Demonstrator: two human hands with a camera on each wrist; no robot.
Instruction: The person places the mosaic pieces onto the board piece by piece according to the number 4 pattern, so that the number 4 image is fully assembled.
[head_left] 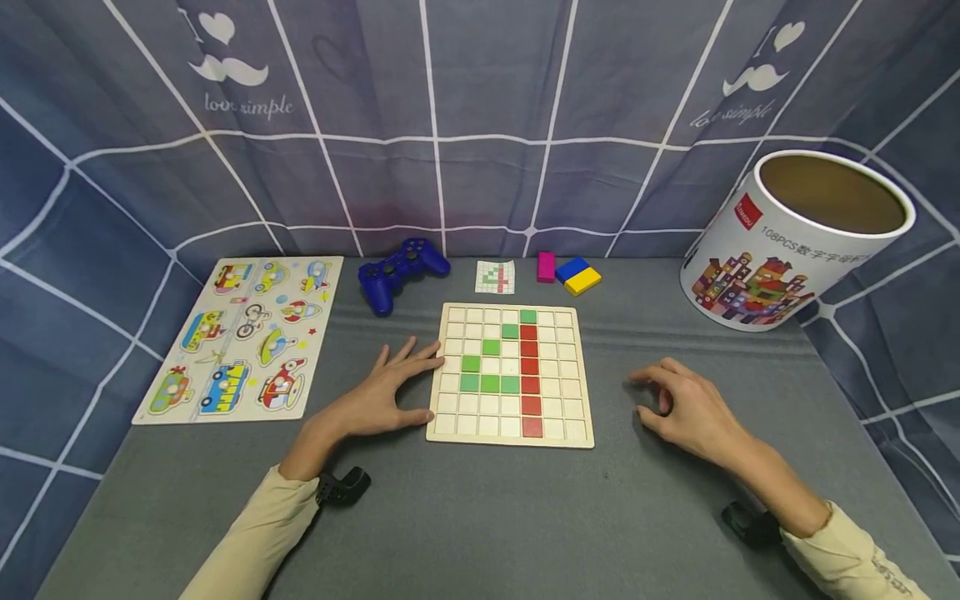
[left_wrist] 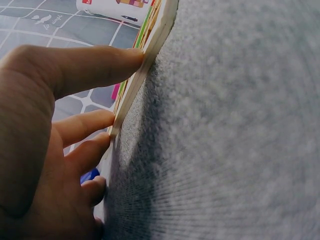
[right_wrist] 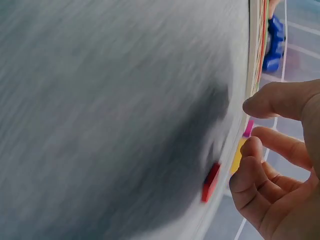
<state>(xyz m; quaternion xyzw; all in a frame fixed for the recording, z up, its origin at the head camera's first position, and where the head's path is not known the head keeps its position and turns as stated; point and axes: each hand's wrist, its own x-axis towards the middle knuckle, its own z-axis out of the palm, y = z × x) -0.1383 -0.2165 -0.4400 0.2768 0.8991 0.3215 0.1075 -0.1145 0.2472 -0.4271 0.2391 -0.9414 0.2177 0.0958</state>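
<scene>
A wooden grid board (head_left: 511, 375) lies mid-table, filled with pale squares, several green ones and a column of red ones. My left hand (head_left: 382, 392) is spread at its left side; the thumb (left_wrist: 100, 65) and fingertips touch the board's edge. To the right of the board, my right hand (head_left: 693, 408) hovers low over the table with fingers loosely bent, thumb and index apart, holding nothing. In the right wrist view a red tile (right_wrist: 211, 182) lies on the table near that hand; the head view does not show it.
Behind the board lie a small pattern card (head_left: 495, 277), a blue game controller (head_left: 401, 271), and magenta (head_left: 546, 267), blue (head_left: 572, 268) and yellow (head_left: 582, 282) blocks. A vehicle puzzle board (head_left: 247, 342) is at left. One large cardboard tub (head_left: 780, 250) stands back right.
</scene>
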